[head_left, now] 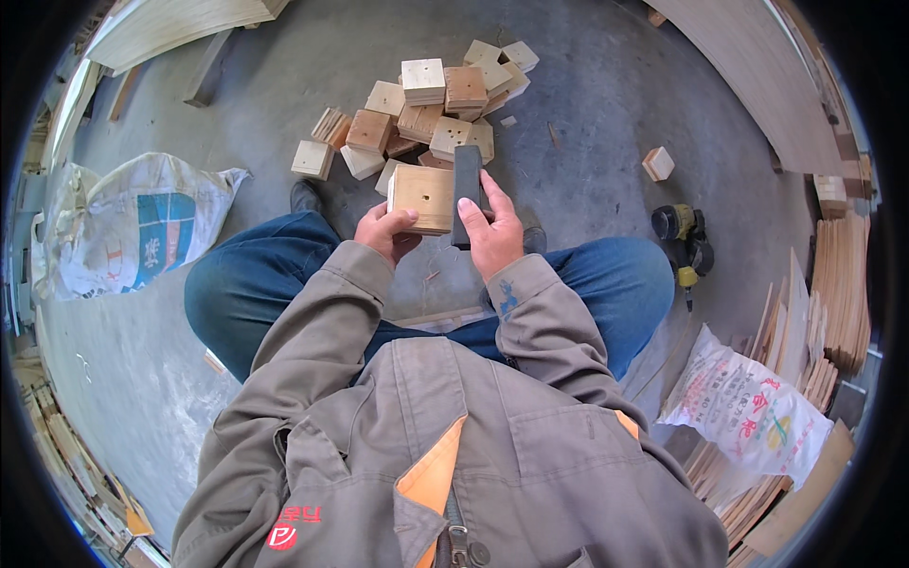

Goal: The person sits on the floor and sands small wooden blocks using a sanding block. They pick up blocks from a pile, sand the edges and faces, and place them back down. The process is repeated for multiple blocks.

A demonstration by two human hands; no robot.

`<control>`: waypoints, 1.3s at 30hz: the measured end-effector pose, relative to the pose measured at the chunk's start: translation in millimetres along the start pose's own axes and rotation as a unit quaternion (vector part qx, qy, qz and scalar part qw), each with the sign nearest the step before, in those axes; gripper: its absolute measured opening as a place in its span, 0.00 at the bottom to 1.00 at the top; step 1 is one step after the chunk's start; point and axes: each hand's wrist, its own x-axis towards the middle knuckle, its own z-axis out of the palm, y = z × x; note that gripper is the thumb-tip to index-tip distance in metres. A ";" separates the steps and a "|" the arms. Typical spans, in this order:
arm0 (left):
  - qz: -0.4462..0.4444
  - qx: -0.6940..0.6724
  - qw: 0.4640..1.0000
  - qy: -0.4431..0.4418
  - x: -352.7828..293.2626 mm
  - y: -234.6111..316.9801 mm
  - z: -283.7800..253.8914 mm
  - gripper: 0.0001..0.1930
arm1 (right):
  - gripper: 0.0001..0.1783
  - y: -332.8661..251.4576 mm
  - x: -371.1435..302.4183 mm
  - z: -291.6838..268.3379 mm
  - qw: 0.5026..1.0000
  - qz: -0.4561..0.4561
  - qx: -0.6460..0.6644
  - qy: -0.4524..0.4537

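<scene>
My left hand (384, 231) is closed on the lower left edge of a square wooden block (422, 194), which has a small dark hole in its face. In my right hand (496, 227) is a dark grey oblong block (464, 180), gripped upright between thumb and fingers. Its long side is against or very close to the wooden block's right side; whether they touch I cannot tell. Just beyond my hands lies a loose heap of similar wooden blocks (417, 121), some pale and some browner, several with holes in them.
A single block (658, 164) lies apart on the right, near a yellow and black corded power tool (674, 225). White woven sacks lie at left (104, 227) and lower right (748, 407). Stacked wood strips (841, 293) line the right side. Large boards (170, 28) stand at the back.
</scene>
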 end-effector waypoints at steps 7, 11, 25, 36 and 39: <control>0.027 -0.012 0.999 0.032 -2.1 2.2 14.1 0.28 | 0.35 -1.8 3.0 4.3 1.000 -0.022 0.001 -0.003; 0.076 -0.002 0.995 0.062 1.5 0.2 14.0 0.28 | 0.36 -9.4 -6.9 4.9 0.994 -0.060 -0.085 -0.014; 0.102 0.061 0.986 0.121 9.0 -19.4 27.9 0.30 | 0.35 3.3 7.9 -6.6 0.984 -0.068 -0.162 0.037; 0.067 -0.007 0.993 0.101 -3.6 -11.4 33.2 0.24 | 0.33 0.4 11.8 -3.8 0.997 -0.035 -0.064 0.029; 0.058 -0.012 0.993 0.106 11.8 2.8 15.0 0.23 | 0.33 -1.9 -18.1 0.7 0.988 -0.106 -0.115 -0.015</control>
